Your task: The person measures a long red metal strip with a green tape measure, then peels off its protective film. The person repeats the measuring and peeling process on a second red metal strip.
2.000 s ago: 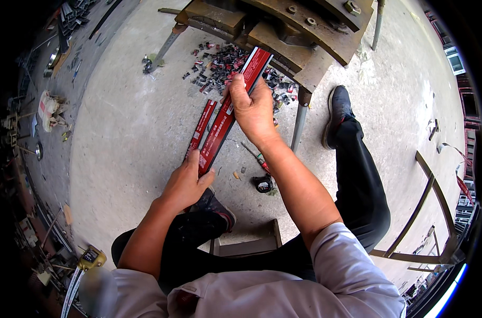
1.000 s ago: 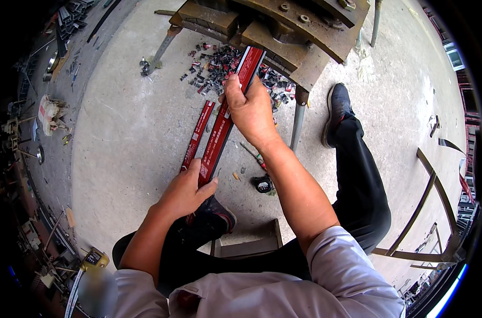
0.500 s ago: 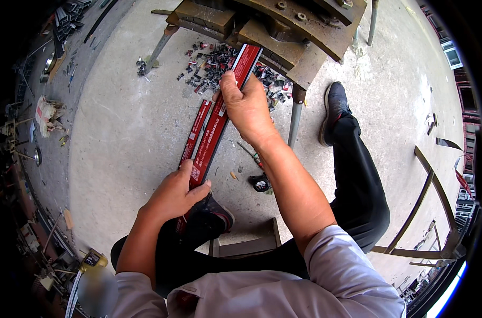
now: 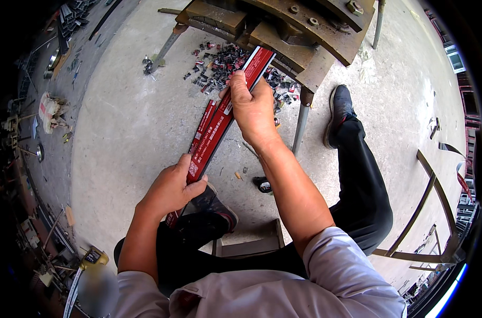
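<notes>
A long profile [image 4: 215,130] covered in red printed film, with dark and silvery edges, slants up and away across my lap. My right hand [image 4: 251,108] is closed round its upper part, thumb on top. Lower down, my left hand [image 4: 169,185] grips it, with the thumb at the right edge and fingers at the left. A second red strip [image 4: 203,126] lies along its left side, its lower part hidden by my left hand. The profile's far end overlaps the front of a brown metal press [image 4: 283,49]; I cannot tell whether they touch.
Red and black offcuts [image 4: 219,63] lie heaped under the press, between its legs. A black tape measure [image 4: 262,184] is on the floor. A low stool [image 4: 251,246] stands between my legs. Curved metal strips [image 4: 442,193] rest at the right; profiles [image 4: 71,21] lie far left.
The view has shifted slightly. The profile has turned a little, its far end moving right with my right hand. The gap between it and the second strip looks narrower. Both hands keep their grip.
</notes>
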Tool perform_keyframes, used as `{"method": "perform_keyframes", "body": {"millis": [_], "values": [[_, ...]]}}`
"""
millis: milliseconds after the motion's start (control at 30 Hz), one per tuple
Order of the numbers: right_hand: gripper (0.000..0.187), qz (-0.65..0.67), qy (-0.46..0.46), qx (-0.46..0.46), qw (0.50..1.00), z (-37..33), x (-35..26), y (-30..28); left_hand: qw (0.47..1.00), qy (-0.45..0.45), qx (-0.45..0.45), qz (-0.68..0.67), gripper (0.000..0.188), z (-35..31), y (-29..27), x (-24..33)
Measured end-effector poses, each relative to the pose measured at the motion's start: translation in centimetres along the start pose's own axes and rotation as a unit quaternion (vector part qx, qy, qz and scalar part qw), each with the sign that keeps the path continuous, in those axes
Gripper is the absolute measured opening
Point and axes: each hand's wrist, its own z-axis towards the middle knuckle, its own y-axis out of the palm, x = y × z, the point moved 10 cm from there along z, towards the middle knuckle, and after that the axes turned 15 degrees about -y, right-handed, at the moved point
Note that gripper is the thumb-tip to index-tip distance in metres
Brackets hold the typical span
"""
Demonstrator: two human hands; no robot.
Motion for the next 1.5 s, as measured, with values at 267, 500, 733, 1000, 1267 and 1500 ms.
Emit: {"method": "perform_keyframes", "body": {"millis": [267,500,733,1000,1267,1500], "values": [[0.034,-0.014,0.016,-0.018,1.000,0.3,0.4,-0.3,0.999,0.039,0.007,-0.038,0.044,-0.5,0.7,0.0],[0.035,-0.036,0.018,-0.008,0.999,0.4,0.2,-0.7,0.998,0.049,-0.004,-0.046,0.046,-0.9,0.3,0.7],[0.037,-0.030,0.022,-0.027,0.999,0.5,-0.2,-0.8,0.995,0.072,0.020,-0.061,0.047,-1.1,0.8,0.1],[0.036,-0.046,0.003,-0.018,0.999,1.1,0.2,-0.9,0.995,0.062,0.022,-0.075,0.046,-0.9,0.5,0.4],[0.036,-0.019,0.004,0.018,1.000,0.2,0.2,-0.6,0.993,0.073,0.021,-0.088,0.039,0.0,0.5,0.1],[0.034,0.023,0.056,-0.022,0.998,-5.0,0.3,1.9,0.994,0.063,0.022,-0.090,0.040,0.0,-0.5,0.1]]}}
